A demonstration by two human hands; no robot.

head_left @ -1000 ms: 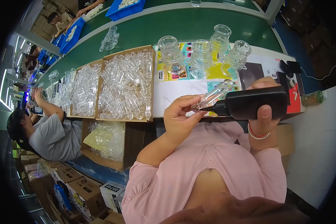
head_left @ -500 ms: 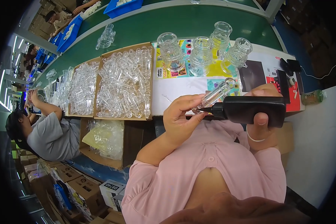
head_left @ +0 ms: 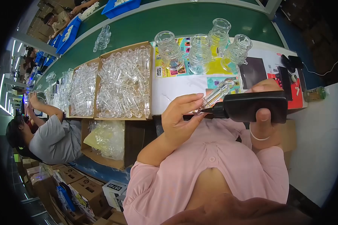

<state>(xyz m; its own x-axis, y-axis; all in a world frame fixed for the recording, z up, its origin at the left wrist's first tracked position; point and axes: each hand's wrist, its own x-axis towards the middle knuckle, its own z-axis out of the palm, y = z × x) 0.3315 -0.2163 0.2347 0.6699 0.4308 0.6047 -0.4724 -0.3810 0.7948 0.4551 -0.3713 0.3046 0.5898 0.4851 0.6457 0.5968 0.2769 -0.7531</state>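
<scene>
Between thumb and fingers, my left hand (head_left: 182, 112) pinches a clear tube-shaped piece (head_left: 218, 93), tilted with its rounded end pointing up and right. My right hand (head_left: 264, 116) is wrapped round a black squeeze bottle (head_left: 251, 106) lying on its side. The bottle's narrow tip points left and meets or nearly meets the tube's lower end, beside my left fingertips; exact contact cannot be made out. Beyond my hands stand several clear ringed vessels, one of them a clear vessel (head_left: 199, 54) on the printed sheet (head_left: 169, 88).
Left of my hands, a cardboard tray (head_left: 151, 84) holds many clear tubes. A box with plastic bags (head_left: 105, 140) sits below it. At right lie a black block-shaped object (head_left: 284, 82), a cable (head_left: 323, 77) and a jar (head_left: 314, 94). A co-worker (head_left: 56, 135) sits at far left.
The view has shifted slightly. Both hands keep their holds, and the bottle tip stays at the tube's lower end. The co-worker's arms have moved a little.
</scene>
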